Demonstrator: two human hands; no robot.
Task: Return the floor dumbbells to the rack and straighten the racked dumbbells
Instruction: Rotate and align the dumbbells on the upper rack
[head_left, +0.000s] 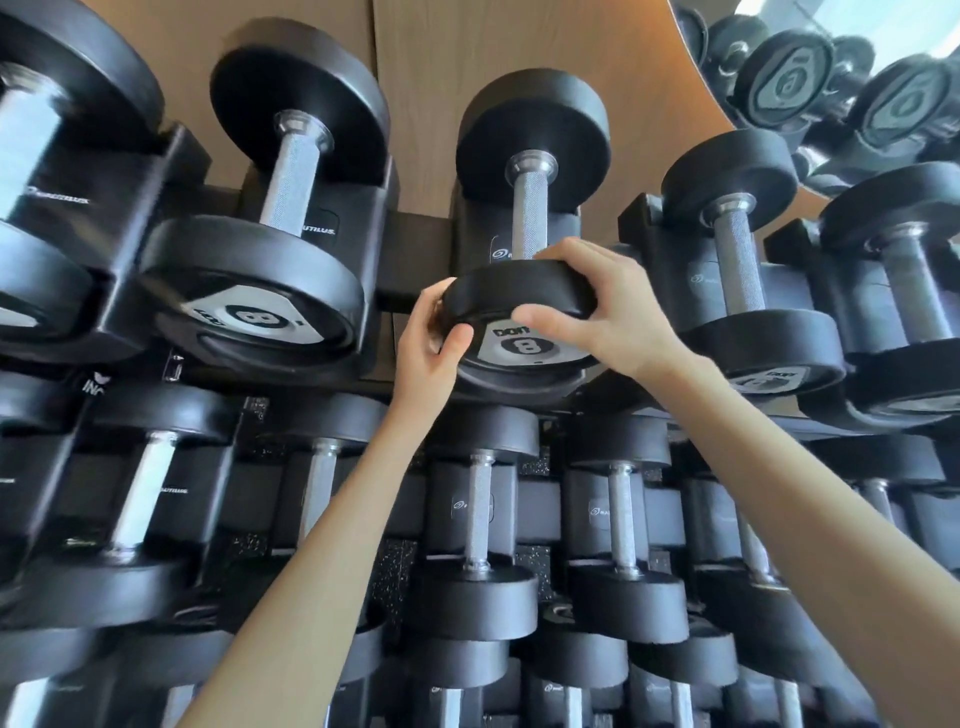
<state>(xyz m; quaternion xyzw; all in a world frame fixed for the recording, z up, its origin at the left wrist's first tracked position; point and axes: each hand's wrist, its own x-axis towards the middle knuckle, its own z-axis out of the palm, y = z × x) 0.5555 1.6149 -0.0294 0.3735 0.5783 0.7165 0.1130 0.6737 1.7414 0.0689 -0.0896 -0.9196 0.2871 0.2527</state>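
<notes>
We face a black rack (421, 249) that fills the view, with tiers of moulded saddles set against a wood-grain wall panel (441, 62). Speckled rubber floor (395, 566) shows through the lower tiers.

In the middle saddle of the top tier sits our dumbbell (529, 213). It has two round matte-black rubber heads, a knurled steel handle pointing at the wall, and a grey end cap marked 8. A matching left neighbour (291, 171) sits across a stretch of bare crossbar. The right neighbour (737, 260) stands closer.

Our left hand (426, 343) grips the near head's left rim, fingers curled behind it and thumb on the face. Our right hand (608, 306) grips the upper right rim, fingers over the edge and thumb across the cap.
</notes>
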